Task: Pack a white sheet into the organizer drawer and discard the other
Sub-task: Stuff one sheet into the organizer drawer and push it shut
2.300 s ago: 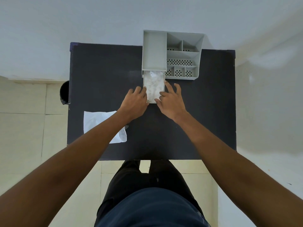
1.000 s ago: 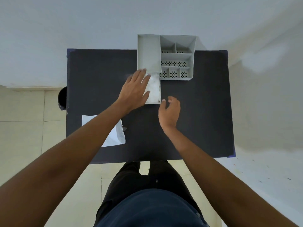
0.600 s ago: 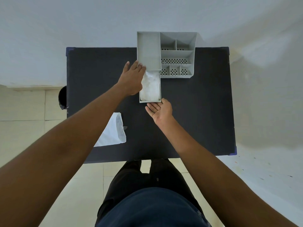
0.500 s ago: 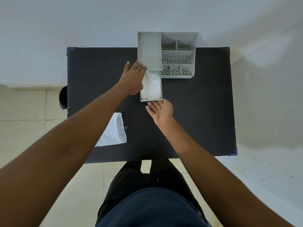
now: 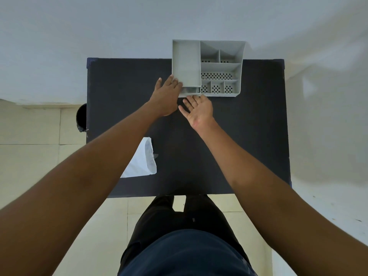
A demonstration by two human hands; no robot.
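A grey organizer (image 5: 219,67) stands at the far edge of the black table (image 5: 249,136). Its drawer (image 5: 191,92) on the left side is almost fully in, only a thin front strip showing; the white sheet inside is hidden. My left hand (image 5: 165,98) rests flat against the organizer's left front corner, fingers apart. My right hand (image 5: 198,110) lies palm up with its fingertips touching the drawer front. A second white sheet (image 5: 144,163) lies on the table near the front left, partly under my left forearm.
A dark round bin (image 5: 81,117) stands on the tiled floor beside the table's left edge. The organizer's right half has several small perforated compartments (image 5: 217,88). A white wall rises behind the table.
The drawer, which stood pulled out with the white sheet showing, has slid almost fully into the organizer. My right hand followed its front forward. My left hand stayed at the organizer's left corner.
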